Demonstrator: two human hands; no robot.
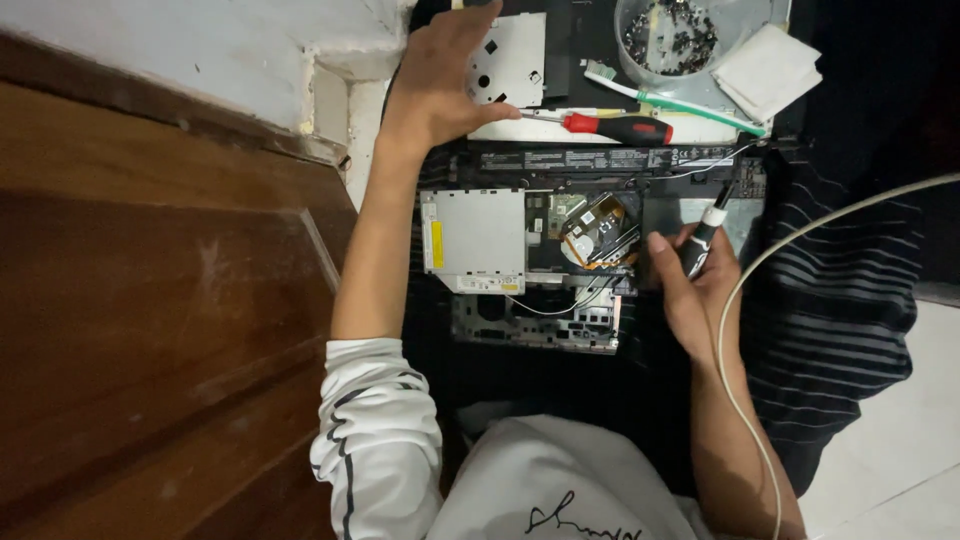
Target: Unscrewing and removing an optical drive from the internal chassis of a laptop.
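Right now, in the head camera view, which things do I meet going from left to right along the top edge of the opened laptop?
Left hand → red-and-black handled screwdriver → green-and-white toothbrush → clear round plastic bowl of small dark screws → folded white cloth.

Dark wood to my left, pale tile to my right, dim light over it all.

On my left a brown wooden door (150,330) fills the view, its panel edges catching faint sheen. Above it runs a white plastered wall (170,45), meeting a chipped white corner post (345,90) with a worn, stained foot. On my right, a dark striped cloth (840,300) lies spread, and beyond it the light tiled floor (900,450) shows, with one grout line. The top right corner sinks into black shadow.
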